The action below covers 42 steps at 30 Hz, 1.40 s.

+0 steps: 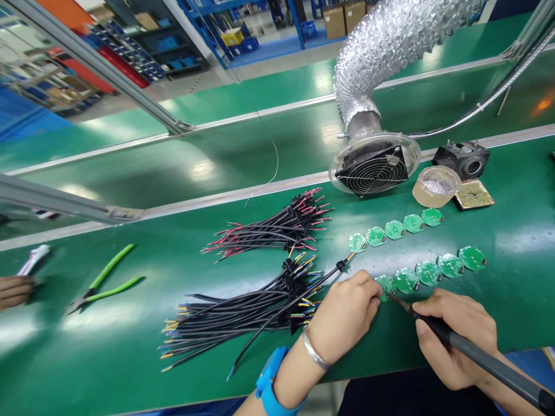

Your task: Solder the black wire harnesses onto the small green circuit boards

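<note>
Right hand (470,322): thumb and fingers pinch the grip of a soldering iron (498,368), shaft slanting forward-left from the fingertips, tip at the near edge of a round green circuit board (384,285). Contact of tip with board cannot be told. Left hand (342,309): fingers bunched together at the left edge of the same board; what they pinch, if anything, is hidden.

Just right of this board, beyond the right fingers, four more round boards (429,273) run on in a slanting row. Beyond the left fingertips, a second row of five boards (395,230).

Left of the left fingers: a single black cable (260,332), yellow-tipped end near the far row; beside it, a bundle of black cables (234,312) with blue and yellow ends; farther forward, a bundle with red ends (269,228).

Well ahead of both hands: fume extractor fan (373,170) on a silver flexible duct (368,63); to its right, a round tub (436,188).

Well left of the left fingers: green-handled pliers (108,268), jaws apart, then another person's hand (15,292).
</note>
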Each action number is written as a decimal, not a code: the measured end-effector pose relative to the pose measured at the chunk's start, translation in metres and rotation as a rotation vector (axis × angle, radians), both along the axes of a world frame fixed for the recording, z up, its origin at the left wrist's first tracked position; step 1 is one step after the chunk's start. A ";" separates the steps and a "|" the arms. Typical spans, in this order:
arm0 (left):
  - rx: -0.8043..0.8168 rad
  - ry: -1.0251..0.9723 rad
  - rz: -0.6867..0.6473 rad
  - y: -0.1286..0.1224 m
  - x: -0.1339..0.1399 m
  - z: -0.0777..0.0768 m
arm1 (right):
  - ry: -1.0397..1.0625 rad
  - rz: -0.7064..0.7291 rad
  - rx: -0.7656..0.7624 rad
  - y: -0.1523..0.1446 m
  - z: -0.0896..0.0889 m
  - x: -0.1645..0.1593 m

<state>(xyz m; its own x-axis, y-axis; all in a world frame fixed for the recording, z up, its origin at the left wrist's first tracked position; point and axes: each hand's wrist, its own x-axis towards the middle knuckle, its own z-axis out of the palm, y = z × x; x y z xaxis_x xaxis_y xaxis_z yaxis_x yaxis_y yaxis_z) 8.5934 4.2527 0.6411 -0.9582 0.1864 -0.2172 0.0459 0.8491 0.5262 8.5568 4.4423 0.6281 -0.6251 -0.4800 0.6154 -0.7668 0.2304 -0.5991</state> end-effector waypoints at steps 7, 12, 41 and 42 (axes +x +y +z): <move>-0.076 -0.049 -0.110 -0.001 -0.008 0.005 | -0.035 -0.020 0.026 -0.003 0.004 -0.002; -0.090 -0.073 0.085 0.008 -0.001 -0.004 | -0.018 -0.020 0.003 -0.002 0.004 -0.001; -0.194 -0.015 0.143 0.020 0.004 -0.013 | 0.104 -0.028 -0.102 0.009 -0.017 0.018; -0.194 -0.013 0.146 0.021 0.004 -0.013 | 0.095 -0.033 -0.109 0.010 -0.017 0.018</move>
<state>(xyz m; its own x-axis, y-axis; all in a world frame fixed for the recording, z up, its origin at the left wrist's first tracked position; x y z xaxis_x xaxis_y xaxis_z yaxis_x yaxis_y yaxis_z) 8.5978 4.2733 0.6280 -0.9687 0.0000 -0.2481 -0.0903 0.9313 0.3528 8.5748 4.4521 0.6114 -0.5761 -0.3870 0.7200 -0.8142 0.1940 -0.5473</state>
